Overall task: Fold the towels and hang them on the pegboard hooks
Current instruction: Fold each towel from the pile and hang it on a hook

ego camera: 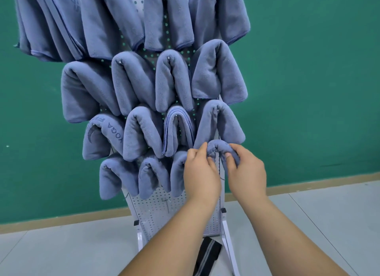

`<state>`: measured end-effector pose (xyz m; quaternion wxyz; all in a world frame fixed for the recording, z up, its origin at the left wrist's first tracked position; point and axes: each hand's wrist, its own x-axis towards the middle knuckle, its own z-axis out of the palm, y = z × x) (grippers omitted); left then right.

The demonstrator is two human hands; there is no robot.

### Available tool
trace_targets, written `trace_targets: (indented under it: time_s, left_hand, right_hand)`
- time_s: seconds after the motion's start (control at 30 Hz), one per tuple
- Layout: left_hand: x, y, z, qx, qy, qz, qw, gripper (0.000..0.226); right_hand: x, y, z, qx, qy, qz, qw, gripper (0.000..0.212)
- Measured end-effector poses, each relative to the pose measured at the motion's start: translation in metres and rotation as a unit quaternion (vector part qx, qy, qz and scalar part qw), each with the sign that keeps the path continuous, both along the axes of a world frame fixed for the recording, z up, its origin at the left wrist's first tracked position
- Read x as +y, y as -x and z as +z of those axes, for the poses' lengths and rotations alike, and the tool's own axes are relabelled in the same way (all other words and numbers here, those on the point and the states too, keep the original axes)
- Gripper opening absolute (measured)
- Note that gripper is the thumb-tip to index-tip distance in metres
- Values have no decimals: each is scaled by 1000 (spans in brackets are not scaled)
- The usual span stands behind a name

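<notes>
A white pegboard (pixel 156 206) on a stand carries several folded blue-grey towels draped over hooks in rows. At the right end of the bottom row, a folded towel (pixel 218 147) arches over a hook. My left hand (pixel 200 173) pinches its left side and my right hand (pixel 245 171) grips its right side. Most of this towel is hidden behind my hands. A bare hook (pixel 167 202) sticks out of the board below the bottom row.
A green wall (pixel 308 90) with a wooden skirting stands behind the pegboard. The white stand legs (pixel 229 240) rest on a grey tiled floor. A black and grey strap (pixel 206 255) lies on the floor between the legs.
</notes>
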<state>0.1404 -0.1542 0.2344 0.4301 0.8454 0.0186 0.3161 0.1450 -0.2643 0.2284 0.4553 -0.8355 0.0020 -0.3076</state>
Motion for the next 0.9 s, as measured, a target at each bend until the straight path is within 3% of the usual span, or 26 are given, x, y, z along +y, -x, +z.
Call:
trace_targets:
  time_s: [0.13, 0.3, 0.43, 0.53, 0.77, 0.9]
  left_hand:
    - [-8, -11, -18, 9, 31, 46, 998, 25]
    - [-19, -30, -16, 3, 112, 105, 988, 16]
    - [-19, -38, -28, 38, 69, 113, 990, 13]
    - [-12, -32, -47, 26, 30, 74, 996, 9]
    - [8, 3, -84, 10, -14, -1, 1000, 39]
    - [26, 35, -98, 92, -26, -63, 993, 52]
  right_hand:
    - [1, -15, -15, 22, 34, -13, 999, 24]
    - [4, -41, -18, 4, -5, -8, 1000, 26]
    - [1, -45, -42, 43, 60, -2, 997, 15]
    - [-5, -38, -55, 41, 122, -7, 992, 19]
    - [-16, -10, -66, 58, 160, 29, 985, 55]
    - [-20, 20, -69, 113, 207, 43, 971, 66]
